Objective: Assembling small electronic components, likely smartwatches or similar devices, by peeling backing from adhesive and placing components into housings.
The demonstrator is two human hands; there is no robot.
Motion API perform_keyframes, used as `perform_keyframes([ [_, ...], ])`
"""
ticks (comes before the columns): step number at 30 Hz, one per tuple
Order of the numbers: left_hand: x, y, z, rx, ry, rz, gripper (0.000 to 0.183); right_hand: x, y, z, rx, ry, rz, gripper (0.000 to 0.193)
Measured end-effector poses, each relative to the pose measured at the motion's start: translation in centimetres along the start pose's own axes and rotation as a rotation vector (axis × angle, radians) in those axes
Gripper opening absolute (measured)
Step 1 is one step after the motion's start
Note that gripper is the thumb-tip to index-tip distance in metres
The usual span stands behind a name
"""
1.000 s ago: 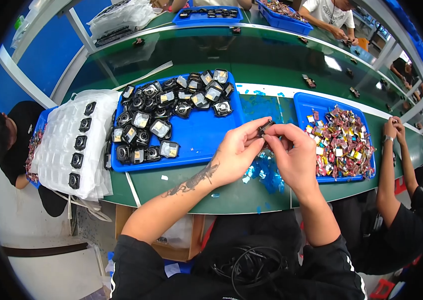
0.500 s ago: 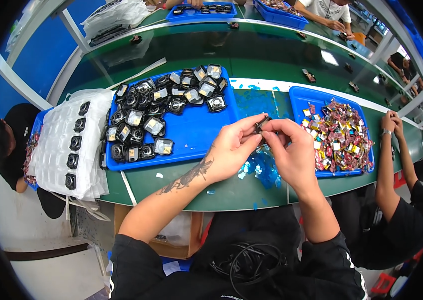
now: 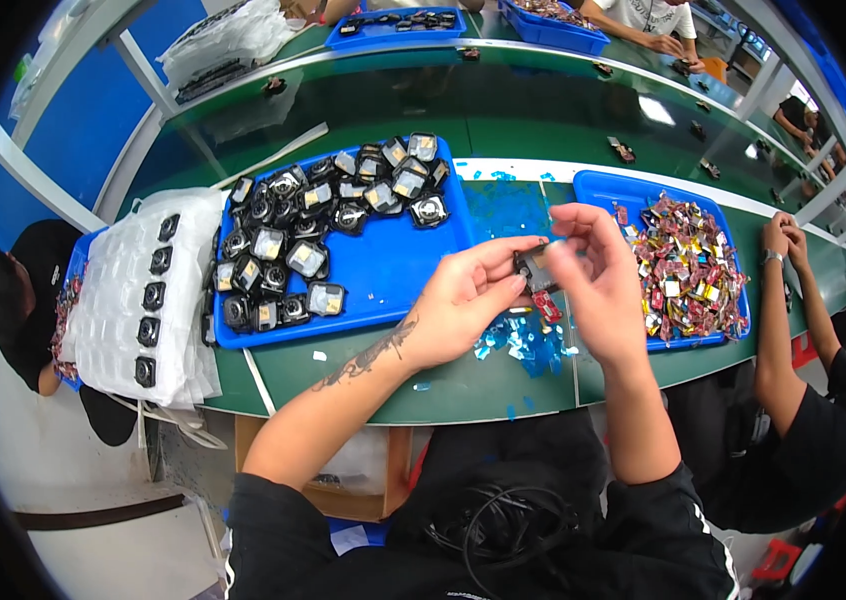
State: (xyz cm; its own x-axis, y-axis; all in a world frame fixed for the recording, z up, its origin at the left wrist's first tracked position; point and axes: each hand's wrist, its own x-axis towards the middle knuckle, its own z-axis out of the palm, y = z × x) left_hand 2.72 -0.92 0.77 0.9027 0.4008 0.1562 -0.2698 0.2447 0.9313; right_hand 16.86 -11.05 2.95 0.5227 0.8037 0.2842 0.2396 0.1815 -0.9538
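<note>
My left hand (image 3: 473, 300) pinches a small black device casing (image 3: 535, 268) between thumb and fingers, above the table's green mat. A small red circuit piece (image 3: 547, 306) hangs at the casing's lower edge. Right beside the casing is my right hand (image 3: 598, 285), its thumb and fingers apart; the thumb is blurred and partly covers the casing. Whether that thumb touches it I cannot tell. Blue film scraps (image 3: 533, 350) lie on the mat under my hands.
Left of my hands, a blue tray (image 3: 383, 270) holds many black casings. Another blue tray (image 3: 583, 188) on the right holds small red and yellow circuit pieces. White plastic trays (image 3: 108, 310) stand far left. Beyond runs a green conveyor (image 3: 383, 95) with scattered parts. Co-workers sit on both sides and opposite.
My right hand has lifted and its pinch has loosened, fingers now apart. The black casing is turned to show a flat face, and the red circuit piece has come into sight.
</note>
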Motion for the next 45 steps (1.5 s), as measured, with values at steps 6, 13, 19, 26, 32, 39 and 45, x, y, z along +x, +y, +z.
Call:
perform_keyframes([
  [6, -0.1, -0.2, -0.3, -0.116, 0.081, -0.016, 0.04, 0.8, 0.2, -1.0, -0.025, -0.15, 0.151, 0.028],
  [13, -0.4, 0.2, -0.3, -0.017, 0.055, 0.038, 0.034, -0.3, -0.6, 0.0, -0.162, 0.01, -0.189, 0.015],
  [19, -0.3, 0.2, -0.2, -0.182, 0.061, -0.004, 0.028, 0.3, -0.1, -0.3, -0.028, -0.001, -0.114, 0.013],
  [26, -0.4, 0.3, -0.1, -0.253, 0.091, -0.134, 0.024, 0.2, 1.0, -0.9, -0.034, -0.038, 0.014, 0.011],
  [32, 0.0, 0.0, -0.3, -0.162, 0.223, -0.105, 0.023, 0.6, 0.3, -1.0, -0.675, 0.137, -0.36, 0.016],
  [39, 0.0, 0.0, -0.2, -0.177, 0.208, -0.068, 0.02, -0.6, 0.8, -0.9, -0.225, -0.018, 0.008, 0.023],
  [45, -0.4, 0.4, -0.3, -0.224, 0.091, -0.112, 0.02, -0.4, 1.1, -1.4, 0.085, -0.172, 0.065, 0.014],
])
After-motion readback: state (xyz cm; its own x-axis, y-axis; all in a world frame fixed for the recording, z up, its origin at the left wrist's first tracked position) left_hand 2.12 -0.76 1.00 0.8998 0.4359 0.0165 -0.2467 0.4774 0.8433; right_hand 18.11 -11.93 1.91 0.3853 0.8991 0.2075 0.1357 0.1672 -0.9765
